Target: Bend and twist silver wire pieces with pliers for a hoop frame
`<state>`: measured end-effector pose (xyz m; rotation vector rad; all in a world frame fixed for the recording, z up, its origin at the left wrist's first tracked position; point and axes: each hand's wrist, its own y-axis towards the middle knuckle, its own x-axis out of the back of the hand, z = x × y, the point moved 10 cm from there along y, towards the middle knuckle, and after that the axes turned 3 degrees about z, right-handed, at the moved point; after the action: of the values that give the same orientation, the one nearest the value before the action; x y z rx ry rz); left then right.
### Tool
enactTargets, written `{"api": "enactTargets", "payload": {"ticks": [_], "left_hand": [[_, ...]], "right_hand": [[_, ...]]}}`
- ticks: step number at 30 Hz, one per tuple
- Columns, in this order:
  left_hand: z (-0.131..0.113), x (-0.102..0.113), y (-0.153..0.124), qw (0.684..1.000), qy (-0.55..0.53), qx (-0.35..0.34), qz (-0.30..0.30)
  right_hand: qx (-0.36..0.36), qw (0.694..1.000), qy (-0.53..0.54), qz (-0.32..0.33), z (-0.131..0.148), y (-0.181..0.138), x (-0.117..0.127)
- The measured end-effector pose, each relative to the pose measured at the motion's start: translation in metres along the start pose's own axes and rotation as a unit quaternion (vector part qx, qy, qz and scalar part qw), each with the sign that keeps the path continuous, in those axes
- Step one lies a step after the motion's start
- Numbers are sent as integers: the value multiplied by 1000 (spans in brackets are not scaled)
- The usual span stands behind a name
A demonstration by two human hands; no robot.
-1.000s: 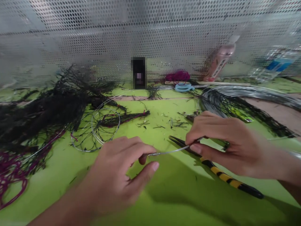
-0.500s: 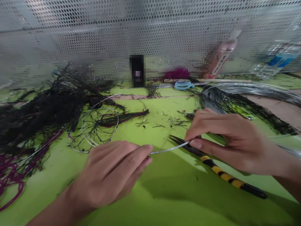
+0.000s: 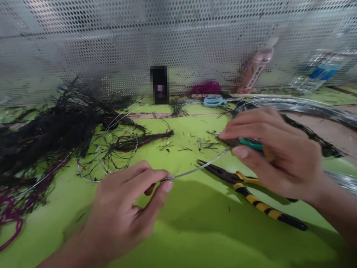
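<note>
My left hand (image 3: pixel 125 212) pinches a thin silvery wire (image 3: pixel 192 170) near one end between thumb and fingers. From there the wire curves up to the right, its far end lying near my right thumb. My right hand (image 3: pixel 276 156) has thumb and fingers apart, over dark-jawed pliers with a green handle (image 3: pixel 251 144). Its fingertips are at the jaws; whether they touch is hard to tell. Below that hand lie long-nose pliers with yellow-and-black handles (image 3: pixel 259 203), partly hidden by it.
Black frayed strands (image 3: pixel 47 137) and magenta cord (image 3: pixel 11 212) cover the left side. Wire rings (image 3: pixel 136 147) lie beyond my left hand. Behind are blue-handled scissors (image 3: pixel 214 101), a wire coil (image 3: pixel 312 108), a pink bottle (image 3: pixel 256 72), a clear bottle (image 3: pixel 320 72) and a perforated metal panel (image 3: pixel 181 41).
My right hand has let go of the wire and opened, moving over the green-handled pliers. My left hand has shifted slightly left with the wire, and more of the wire shows.
</note>
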<state>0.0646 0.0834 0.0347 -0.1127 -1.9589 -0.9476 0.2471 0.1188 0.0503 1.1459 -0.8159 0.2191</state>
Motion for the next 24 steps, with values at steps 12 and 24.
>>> {"api": "enactTargets", "payload": {"ticks": [12, 24], "left_hand": [[-2, 2, -3, 1000, -29, 3, 6], [-13, -10, -7, 998, -41, -30, 43]], "right_hand": [[40, 997, -34, 57, 22, -4, -13], [92, 988, 56, 113, 44, -17, -39]]}}
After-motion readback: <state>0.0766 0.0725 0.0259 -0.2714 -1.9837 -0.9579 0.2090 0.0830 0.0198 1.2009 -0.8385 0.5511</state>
